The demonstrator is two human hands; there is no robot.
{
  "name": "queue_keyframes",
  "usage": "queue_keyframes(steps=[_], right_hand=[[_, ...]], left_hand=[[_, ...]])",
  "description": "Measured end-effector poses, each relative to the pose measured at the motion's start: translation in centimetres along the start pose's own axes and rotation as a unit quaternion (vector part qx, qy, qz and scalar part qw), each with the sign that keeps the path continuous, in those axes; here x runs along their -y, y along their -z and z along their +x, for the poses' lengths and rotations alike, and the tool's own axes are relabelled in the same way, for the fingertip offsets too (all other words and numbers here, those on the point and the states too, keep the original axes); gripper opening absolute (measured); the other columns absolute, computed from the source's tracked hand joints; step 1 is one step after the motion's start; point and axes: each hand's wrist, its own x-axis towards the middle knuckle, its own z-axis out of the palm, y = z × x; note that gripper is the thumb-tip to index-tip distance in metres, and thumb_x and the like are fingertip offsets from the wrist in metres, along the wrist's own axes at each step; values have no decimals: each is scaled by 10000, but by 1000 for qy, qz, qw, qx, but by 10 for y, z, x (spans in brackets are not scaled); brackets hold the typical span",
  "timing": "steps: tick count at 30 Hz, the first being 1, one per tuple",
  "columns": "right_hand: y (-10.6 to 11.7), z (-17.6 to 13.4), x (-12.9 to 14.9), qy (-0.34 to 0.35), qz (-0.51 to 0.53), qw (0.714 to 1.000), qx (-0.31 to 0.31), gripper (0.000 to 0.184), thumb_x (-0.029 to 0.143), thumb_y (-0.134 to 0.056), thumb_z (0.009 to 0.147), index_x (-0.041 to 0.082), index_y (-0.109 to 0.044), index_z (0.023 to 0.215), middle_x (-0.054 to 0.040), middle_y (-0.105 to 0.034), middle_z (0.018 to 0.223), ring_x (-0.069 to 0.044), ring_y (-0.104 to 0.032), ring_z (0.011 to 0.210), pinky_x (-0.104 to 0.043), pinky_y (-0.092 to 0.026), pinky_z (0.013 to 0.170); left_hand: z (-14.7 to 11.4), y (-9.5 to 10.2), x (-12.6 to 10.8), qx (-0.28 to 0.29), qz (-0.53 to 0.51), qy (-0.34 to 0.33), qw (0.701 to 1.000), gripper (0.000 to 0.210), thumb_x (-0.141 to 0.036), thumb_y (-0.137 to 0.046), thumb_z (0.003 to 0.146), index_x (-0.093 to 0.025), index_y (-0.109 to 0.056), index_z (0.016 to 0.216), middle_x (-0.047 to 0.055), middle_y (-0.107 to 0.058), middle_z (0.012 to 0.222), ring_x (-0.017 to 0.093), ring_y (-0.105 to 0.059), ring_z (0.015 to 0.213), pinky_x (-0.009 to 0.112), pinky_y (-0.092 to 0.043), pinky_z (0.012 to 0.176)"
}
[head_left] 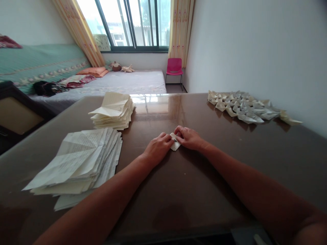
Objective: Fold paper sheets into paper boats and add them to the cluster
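While the left hand (159, 146) is pinching one side of a small folded paper (175, 146) — a pale, flat, roughly diamond-shaped packet — the right hand (190, 137) is gripping the other side, both hands curling narrow around it. Under the paper, a smooth brown table (204, 190) is shining; whether the two are touching, I cannot tell. Left of the paper, a white stack (74, 160) of creased sheets is showing rows of writing, and farther back a cream stack (111, 110) is lying with its top sheet buckling. Right of the paper and beyond it, pointed paper shapes (246, 109) are crowding together — white and cream, crisply angled. Well beyond the paper, a pink chair (174, 66) is standing near a cloth-covered bed (143, 80).
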Motion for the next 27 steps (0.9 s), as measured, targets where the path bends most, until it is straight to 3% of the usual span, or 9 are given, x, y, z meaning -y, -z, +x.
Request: queue_keyframes(steps=[6, 12, 18, 20, 24, 27], right_hand=[[1, -2, -16, 40, 29, 999, -12, 145, 280, -563, 821, 195, -563, 939, -12, -617, 825, -133, -544, 730, -238, -386, 652], [22, 3, -33, 113, 128, 979, 115, 187, 304, -552, 830, 151, -586, 932, -18, -604, 815, -131, -523, 724, -247, -424, 673], [42, 15, -19, 98, 85, 973, 192, 223, 234, -565, 788, 142, -603, 988, -32, -642, 844, -134, -562, 729, -233, -444, 648], [42, 16, -11, 97, 55, 979, 168, 250, 195, -524, 808, 153, -609, 1039, -35, -660, 871, -128, -576, 728, -225, -443, 654], [30, 13, -3, 72, -8, 996, 56, 209, 184, -491, 834, 154, -656, 959, -55, -686, 900, -140, -596, 762, -237, -437, 704], [18, 8, -6, 49, 13, 999, 15, 199, 201, -502, 838, 152, -662, 946, -53, -689, 896, -139, -597, 759, -240, -437, 716]], left_hand=[[0, 7, -9, 40, 27, -3, 999, 257, -190, -456, 919, -180, -616, 1120, 65, -617, 1019, 215, -535, 937, 323, -471, 805], [1, 3, -10, 40, 62, -34, 997, 258, -139, -464, 892, -118, -608, 1105, 103, -606, 1013, 224, -537, 929, 321, -471, 795], [-1, 4, -8, 31, 56, -45, 997, 271, -155, -407, 915, -138, -594, 1111, 110, -582, 1073, 226, -522, 957, 328, -468, 820], [-3, 3, -7, 25, 46, -44, 998, 293, -171, -396, 923, -174, -577, 1153, 98, -570, 1095, 227, -509, 972, 324, -470, 810], [-1, -2, -9, 5, 36, -30, 999, 379, -205, -411, 921, -294, -494, 1280, 81, -542, 1135, 234, -482, 1006, 328, -470, 793], [5, -6, -12, 7, 40, -14, 999, 422, -218, -439, 905, -335, -475, 1310, 90, -538, 1126, 254, -473, 1023, 356, -465, 801]])
